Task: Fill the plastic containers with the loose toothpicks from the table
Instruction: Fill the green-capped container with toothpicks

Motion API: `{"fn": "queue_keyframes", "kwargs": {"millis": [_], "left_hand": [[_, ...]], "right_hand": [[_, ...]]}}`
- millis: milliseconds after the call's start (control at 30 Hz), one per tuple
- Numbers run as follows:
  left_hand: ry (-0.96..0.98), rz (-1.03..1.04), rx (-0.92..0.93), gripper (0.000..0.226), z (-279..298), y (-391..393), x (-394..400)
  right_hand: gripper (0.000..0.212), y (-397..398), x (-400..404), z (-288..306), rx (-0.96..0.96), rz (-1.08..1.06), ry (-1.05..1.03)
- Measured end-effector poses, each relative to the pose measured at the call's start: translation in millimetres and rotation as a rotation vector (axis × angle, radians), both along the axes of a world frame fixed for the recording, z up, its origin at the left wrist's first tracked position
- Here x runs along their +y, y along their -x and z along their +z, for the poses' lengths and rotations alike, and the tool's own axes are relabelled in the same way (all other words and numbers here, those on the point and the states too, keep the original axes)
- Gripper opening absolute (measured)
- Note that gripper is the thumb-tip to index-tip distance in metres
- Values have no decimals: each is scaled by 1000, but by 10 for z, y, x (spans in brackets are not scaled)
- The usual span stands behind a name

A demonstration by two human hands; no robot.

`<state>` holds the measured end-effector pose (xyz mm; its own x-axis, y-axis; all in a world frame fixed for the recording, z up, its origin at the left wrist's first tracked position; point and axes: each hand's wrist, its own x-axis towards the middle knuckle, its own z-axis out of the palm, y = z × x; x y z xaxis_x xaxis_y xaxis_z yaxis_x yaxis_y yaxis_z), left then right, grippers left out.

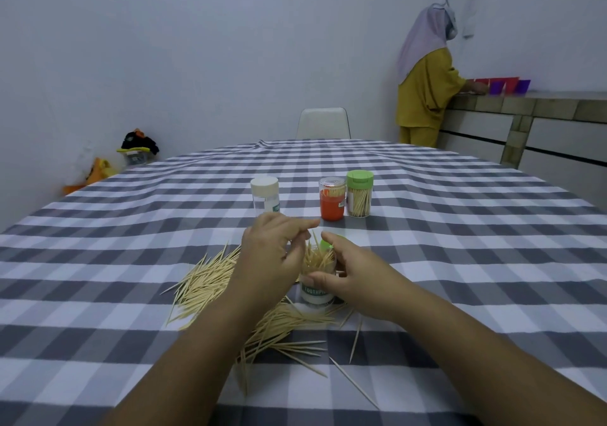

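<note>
Many loose toothpicks [210, 281] lie in a heap on the checked tablecloth [98, 261], at the left of the hands and under the forearms, so the filling step is in hand and seems far from finished. The left hand [274, 249] is curled above the mouth of the open container [318, 277]; its fingers are bent together as if pinching toothpicks, but whether it really grips some cannot be told. The right hand [353, 274] closes around the clear wall of this container and holds it upright, with a green lid [325, 245] just behind its fingers. The container looks about half full — toothpicks stand in it at mixed angles.

The next move probably calls for releasing the sticks point-down into the mouth, then reaching left for another bunch.

Farther back stand three containers: a white-capped one [265, 195] that looks nearly empty, an orange one [332, 199] and a green-capped one [360, 194], both holding toothpicks.

Beyond the table are a white chair [323, 123] and a pale wall — at the right, a person [423, 87] stands at a tiled counter [542, 107].
</note>
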<state>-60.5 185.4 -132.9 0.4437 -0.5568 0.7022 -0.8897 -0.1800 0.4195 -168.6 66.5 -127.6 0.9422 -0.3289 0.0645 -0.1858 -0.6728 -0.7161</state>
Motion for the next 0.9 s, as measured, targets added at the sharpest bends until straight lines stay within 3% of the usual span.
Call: {"fn": "queue_keyframes", "kwargs": {"millis": [100,267,333,467,600,633,767,900], "left_hand": [[-1,-26,170,30,35,29,25],[-70,10,699,36,112,101,13],[-85,-29,790,30,126,168,-3],[-90,-136,792,30,131,249,-7],[-173,-141,706,79,75,270,-24],[-161,-124,693,78,62,268,-29],[-38,-89,661,35,18,212,-68],[48,-113,685,28,25,169,-72]], "right_hand": [[85,0,7,2,3,3,-2],[87,0,11,11,3,-8,-5],[84,5,18,18,-11,-17,-29],[65,12,40,41,-42,5,-90],[70,-16,-7,23,-45,-9,-76],[71,-25,-20,11,-35,-10,-86],[54,-35,-41,-44,18,28,-136],[53,-51,-62,-82,-12,46,-173]]}}
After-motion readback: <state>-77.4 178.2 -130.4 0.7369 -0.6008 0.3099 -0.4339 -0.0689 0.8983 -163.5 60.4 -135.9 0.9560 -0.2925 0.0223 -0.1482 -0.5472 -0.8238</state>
